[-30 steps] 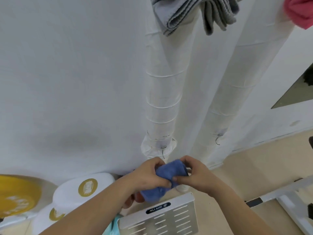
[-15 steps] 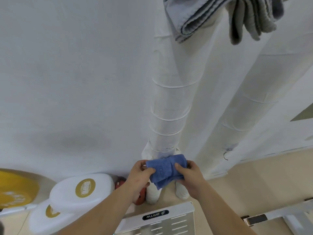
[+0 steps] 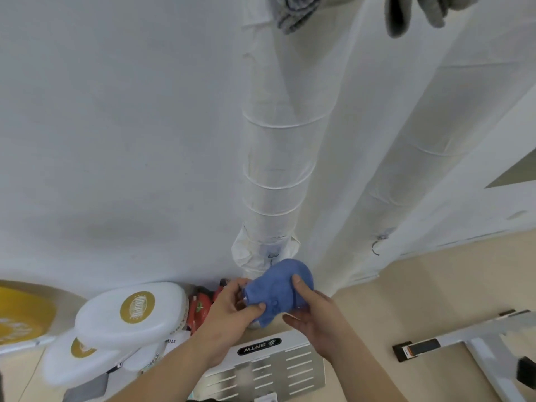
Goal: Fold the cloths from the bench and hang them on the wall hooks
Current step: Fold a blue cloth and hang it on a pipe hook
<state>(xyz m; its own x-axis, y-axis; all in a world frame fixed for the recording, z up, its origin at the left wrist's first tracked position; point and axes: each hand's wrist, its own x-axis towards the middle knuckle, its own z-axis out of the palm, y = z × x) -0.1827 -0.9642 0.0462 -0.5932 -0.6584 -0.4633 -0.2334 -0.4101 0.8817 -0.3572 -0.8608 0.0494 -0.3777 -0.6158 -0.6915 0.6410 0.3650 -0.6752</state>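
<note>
Above the slotted plate point(image 3: 262, 369), the left hand point(image 3: 229, 311) pinched the cloth's point(image 3: 278, 285) lower left edge between thumb and curled fingers, while the right hand point(image 3: 316, 320) cupped its right side, thumb pressed on the front and fingers curled beneath. The cloth, a small blue bundle held in the air between both hands in front of the pipe point(image 3: 275, 169), looked light, soft and limp, likely to sag or unfold unless gripped across its folded layers near the edges. Far up, grey cloths point(image 3: 293, 18) hung against the wall point(image 3: 116, 111).
</note>
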